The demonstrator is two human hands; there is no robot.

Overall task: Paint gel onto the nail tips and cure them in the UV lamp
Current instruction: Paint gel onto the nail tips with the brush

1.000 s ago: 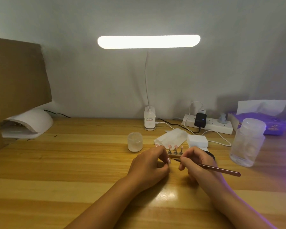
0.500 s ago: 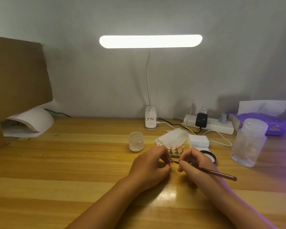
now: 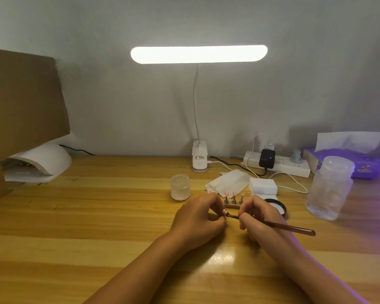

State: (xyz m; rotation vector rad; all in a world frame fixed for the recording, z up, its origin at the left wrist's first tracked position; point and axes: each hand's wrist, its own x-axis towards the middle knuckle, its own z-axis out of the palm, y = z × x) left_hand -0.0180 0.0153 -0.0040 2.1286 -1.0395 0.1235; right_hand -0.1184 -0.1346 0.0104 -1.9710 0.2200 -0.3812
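Head view: left hand (image 3: pixel 198 218) pinches one nail tip (image 3: pixel 225 212), right hand (image 3: pixel 261 218) grips one brush (image 3: pixel 294 228), three mounted tips (image 3: pixel 234 193) behind.

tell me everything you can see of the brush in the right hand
The brush is a long, thin tool with a glossy reddish-brown handle that looks like plastic or lacquer and ends in a rounded butt. Toward the front it narrows to a dark neck. The right hand pinches it near that front end. It lies almost level above the wooden table, butt pointing right, and its tip meets the small nail tip pinched in the left hand. The bristles are too small to make out.
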